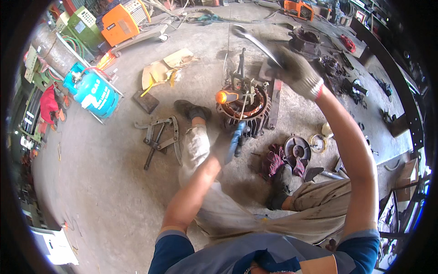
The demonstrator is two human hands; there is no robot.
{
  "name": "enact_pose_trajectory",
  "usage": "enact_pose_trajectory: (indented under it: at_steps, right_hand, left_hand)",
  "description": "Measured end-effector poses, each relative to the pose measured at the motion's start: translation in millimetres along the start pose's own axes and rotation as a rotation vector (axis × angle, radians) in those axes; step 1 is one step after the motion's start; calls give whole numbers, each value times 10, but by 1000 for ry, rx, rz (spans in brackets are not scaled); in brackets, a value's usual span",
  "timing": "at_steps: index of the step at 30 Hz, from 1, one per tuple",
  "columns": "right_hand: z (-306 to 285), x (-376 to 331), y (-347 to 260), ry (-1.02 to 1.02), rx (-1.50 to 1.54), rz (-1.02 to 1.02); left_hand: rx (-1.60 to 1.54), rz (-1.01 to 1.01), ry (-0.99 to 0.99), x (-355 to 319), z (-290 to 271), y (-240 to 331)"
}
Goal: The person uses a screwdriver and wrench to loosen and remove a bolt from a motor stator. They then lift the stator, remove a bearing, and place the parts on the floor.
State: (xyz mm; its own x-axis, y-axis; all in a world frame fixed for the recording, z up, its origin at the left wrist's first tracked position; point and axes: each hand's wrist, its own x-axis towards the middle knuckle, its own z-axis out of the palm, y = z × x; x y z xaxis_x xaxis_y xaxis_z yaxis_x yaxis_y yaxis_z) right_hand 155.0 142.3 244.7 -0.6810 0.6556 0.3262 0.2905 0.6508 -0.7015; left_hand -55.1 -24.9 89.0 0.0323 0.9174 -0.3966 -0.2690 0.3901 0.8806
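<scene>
Raised at the upper right, my right hand (292, 68) wears a soiled knit glove and is closed around a metal wrench (259, 44), blurred by motion. My left hand (222, 148), also blurred, grips a blue-handled tool (236, 137) whose thin shaft points up at the motor housing (251, 125). This finned housing stands open-topped on the floor before me, with copper windings (235, 112) inside its rim. A metal puller (242, 82) with an upright threaded rod sits over its middle. Across the housing's left edge lies an orange-handled tool (226, 96).
A second puller (159, 139) lies left of my leg. Right of the motor are a round end cover (297, 151), a dark red rag (273, 160) and a ring (318, 143). Further off stand a blue gas cylinder (96, 93), an orange machine (125, 20) and greasy parts (305, 40).
</scene>
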Motion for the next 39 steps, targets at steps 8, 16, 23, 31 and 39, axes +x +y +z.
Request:
enact_pose_trajectory:
  at_steps: [8,16,23,31,39]
  right_hand:
    - [266,896,113,-173,-583,-403]
    - [680,1241,-319,-181,-924,203]
    - [501,1739,-16,-601,-949,186]
    - [441,1456,-133,-350,-361,548]
    - [493,1531,-56,-511,-775,251]
  left_hand:
    - [111,-42,38,-344,-745,15]
    - [298,174,-48,-593,-752,-276]
    - [108,10,23,-479,-512,-170]
    - [44,86,89,-272,-323,-186]
    - [81,141,142,-350,-229,11]
